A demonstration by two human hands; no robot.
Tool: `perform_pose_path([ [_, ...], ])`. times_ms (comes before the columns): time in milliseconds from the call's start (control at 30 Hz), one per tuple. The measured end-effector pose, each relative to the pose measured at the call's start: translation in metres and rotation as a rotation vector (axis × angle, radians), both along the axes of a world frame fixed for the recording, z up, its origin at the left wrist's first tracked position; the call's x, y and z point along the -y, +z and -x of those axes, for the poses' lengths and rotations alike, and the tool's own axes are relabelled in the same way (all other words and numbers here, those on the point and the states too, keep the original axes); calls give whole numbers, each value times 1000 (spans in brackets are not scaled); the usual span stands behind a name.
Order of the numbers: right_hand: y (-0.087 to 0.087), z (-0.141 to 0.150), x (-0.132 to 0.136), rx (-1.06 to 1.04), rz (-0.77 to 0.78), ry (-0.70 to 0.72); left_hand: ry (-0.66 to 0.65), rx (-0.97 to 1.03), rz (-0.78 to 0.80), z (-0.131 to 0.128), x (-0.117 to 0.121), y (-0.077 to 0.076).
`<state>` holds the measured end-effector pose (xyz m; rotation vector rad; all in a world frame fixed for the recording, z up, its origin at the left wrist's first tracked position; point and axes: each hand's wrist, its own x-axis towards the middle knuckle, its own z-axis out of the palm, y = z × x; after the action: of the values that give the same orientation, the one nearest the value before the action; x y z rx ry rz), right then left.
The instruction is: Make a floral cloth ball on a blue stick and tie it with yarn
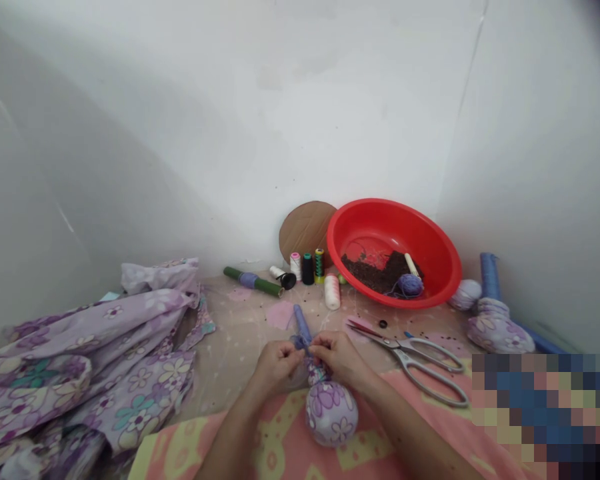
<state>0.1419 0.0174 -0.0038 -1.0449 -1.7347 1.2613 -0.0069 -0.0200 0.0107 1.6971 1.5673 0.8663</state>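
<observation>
A ball covered in purple flowered cloth [332, 415] lies toward me on the patterned spread, its gathered neck pointing away. From that neck sticks out a stick wrapped in blue-purple [303, 323]. My left hand [279, 361] is closed in a pinch at the left of the neck, by a tuft of purple yarn [299, 342]. On the other side, my right hand [338, 357] is also pinched closed, its fingertips against the neck where yarn goes around. The fingers hide most of the yarn's ends.
Large scissors [405, 353] lie open at the right. Behind stand a red basin [395, 220] with dark crumbs and a purple yarn ball [410, 285], thread spools [307, 269], and a green stick [253, 281]. Flowered cloth [145, 347] is heaped left; another cloth-covered ball [500, 330] lies right.
</observation>
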Motion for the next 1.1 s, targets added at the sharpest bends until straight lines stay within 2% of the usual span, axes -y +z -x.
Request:
perform_pose_path([
  [100,1,-1,-2,5,34,32,-19,133,-54,0,4,12],
  [233,6,-3,-1,38,-35,66,24,120,-239,0,3,15],
  [400,13,-6,3,55,-105,157,46,164,-256,-6,-1,11],
  [600,15,-10,0,73,-132,245,59,166,-301,-15,-3,15],
  [800,14,-12,-2,93,-72,301,129,90,-327,-17,-10,11],
  [933,14,-10,-2,38,15,244,186,7,-375,-14,-14,12],
  [1033,9,-11,-2,-18,93,205,288,86,-435,-10,-12,15],
  [1100,5,-12,-3,-65,122,210,271,212,-343,-9,-9,17],
])
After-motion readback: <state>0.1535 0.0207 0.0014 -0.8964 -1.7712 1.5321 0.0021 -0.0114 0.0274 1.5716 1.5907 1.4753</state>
